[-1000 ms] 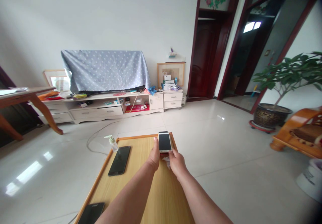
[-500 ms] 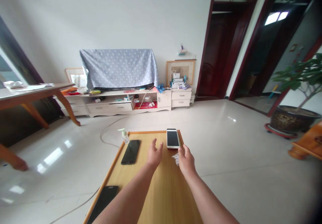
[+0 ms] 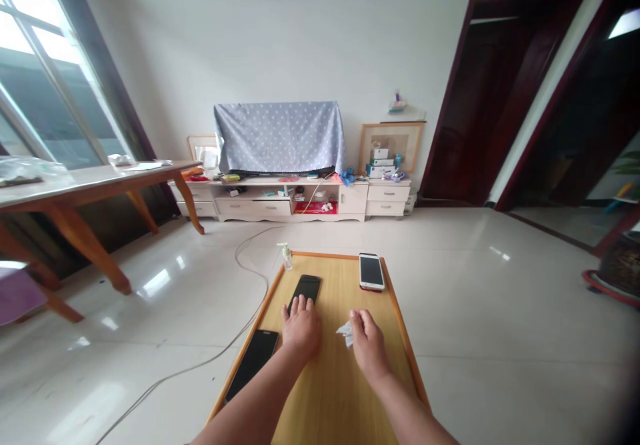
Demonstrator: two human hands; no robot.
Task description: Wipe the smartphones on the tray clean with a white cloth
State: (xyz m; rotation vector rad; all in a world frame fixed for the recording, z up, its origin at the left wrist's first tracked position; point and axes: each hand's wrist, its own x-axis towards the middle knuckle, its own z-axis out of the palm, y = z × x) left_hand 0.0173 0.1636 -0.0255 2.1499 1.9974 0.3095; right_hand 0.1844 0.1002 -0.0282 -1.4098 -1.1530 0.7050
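Observation:
My left hand (image 3: 301,325) lies with fingers stretched out over the near end of a black smartphone (image 3: 308,286) on the wooden table (image 3: 340,391). That end of the phone is hidden beneath the fingers. A crumpled white tissue (image 3: 345,332) is pinched in my right hand (image 3: 369,345), close above the tabletop. Beyond the right hand, near the far right corner, a white-framed smartphone (image 3: 371,270) lies face up on something dark. Another black phone (image 3: 253,363) rests along the left edge, beside my left forearm.
A small clear pump bottle (image 3: 285,258) stands at the table's far left corner. On the floor to the left runs a grey cable (image 3: 220,351). A long white cabinet (image 3: 315,217) stands along the wall, with a larger table (image 3: 95,188) at the left.
My left hand has gone from above the table's middle onto the black phone. My right hand, with the tissue, has drawn back from the white phone. The view has turned left.

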